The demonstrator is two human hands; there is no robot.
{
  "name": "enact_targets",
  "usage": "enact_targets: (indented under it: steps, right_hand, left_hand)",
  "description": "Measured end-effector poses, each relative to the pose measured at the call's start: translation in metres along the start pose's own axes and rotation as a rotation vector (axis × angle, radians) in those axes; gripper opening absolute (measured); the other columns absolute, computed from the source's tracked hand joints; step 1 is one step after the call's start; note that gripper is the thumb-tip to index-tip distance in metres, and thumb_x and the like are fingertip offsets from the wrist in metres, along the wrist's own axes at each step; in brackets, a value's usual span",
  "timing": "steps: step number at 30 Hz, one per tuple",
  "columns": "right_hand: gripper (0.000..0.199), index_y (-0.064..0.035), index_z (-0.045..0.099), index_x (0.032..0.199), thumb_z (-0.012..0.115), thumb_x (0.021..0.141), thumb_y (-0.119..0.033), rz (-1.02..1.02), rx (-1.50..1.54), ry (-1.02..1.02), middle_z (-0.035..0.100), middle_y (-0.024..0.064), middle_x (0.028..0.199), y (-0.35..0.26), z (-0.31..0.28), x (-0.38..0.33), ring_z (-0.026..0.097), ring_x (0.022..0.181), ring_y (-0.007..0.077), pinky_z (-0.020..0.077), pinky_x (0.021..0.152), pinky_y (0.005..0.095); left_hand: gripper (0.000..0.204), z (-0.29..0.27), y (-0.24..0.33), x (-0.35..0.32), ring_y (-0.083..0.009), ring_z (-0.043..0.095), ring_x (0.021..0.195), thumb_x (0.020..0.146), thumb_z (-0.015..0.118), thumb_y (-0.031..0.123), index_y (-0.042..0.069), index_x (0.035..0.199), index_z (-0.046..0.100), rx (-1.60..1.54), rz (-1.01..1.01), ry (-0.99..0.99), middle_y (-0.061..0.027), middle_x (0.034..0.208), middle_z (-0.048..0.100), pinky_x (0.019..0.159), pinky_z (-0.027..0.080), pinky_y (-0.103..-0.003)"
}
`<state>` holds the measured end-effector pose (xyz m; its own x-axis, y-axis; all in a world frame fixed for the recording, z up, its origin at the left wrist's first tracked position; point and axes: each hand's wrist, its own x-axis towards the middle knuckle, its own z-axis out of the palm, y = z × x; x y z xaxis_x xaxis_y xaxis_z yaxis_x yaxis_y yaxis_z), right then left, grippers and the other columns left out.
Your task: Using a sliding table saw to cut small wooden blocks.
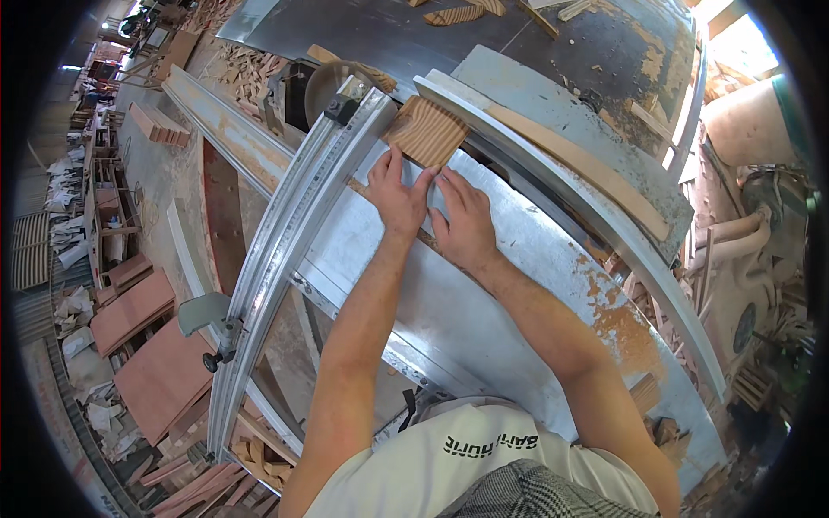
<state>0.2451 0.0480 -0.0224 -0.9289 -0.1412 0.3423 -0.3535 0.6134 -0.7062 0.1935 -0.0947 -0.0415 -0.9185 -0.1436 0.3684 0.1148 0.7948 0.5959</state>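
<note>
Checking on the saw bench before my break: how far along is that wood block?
Already done, apparently: cut wood scraps lie on the far table. In hand: the left hand and right hand press flat against the near edge of the wood block on the metal saw table, beside the round saw blade. Left: the block looks whole, uncut.

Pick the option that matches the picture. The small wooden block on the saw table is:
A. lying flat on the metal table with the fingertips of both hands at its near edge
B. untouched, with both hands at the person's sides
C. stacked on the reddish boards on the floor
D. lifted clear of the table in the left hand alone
A: the wooden block lies flat on the metal table, with the left hand and right hand side by side, fingertips against its near edge.
</note>
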Motion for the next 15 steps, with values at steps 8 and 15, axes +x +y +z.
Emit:
enact_targets:
  steps: [8,15]
  right_hand:
    - [0.058,0.0045,0.052,0.138,0.069,0.085,-0.008,-0.022,-0.017,0.007,0.051,0.023,0.147,0.003,0.007,0.012,0.049,0.136,0.0369,0.0395,0.109,0.0487]
    - [0.054,0.0064,0.055,0.135,0.069,0.085,-0.011,-0.094,-0.16,-0.017,0.054,0.0243,0.144,0.009,0.017,0.023,0.053,0.135,0.037,0.041,0.109,0.0481]
  left_hand:
    - [0.078,0.001,-0.002,-0.001,-0.0371,0.052,0.125,0.079,0.084,0.033,0.002,0.145,0.054,0.081,0.022,-0.008,-0.0171,0.137,0.058,0.104,0.041,-0.05]
    - [0.079,-0.005,-0.005,-0.001,-0.0376,0.051,0.124,0.08,0.083,0.03,0.002,0.147,0.052,0.069,0.1,-0.037,-0.0163,0.138,0.056,0.1,0.042,-0.049]
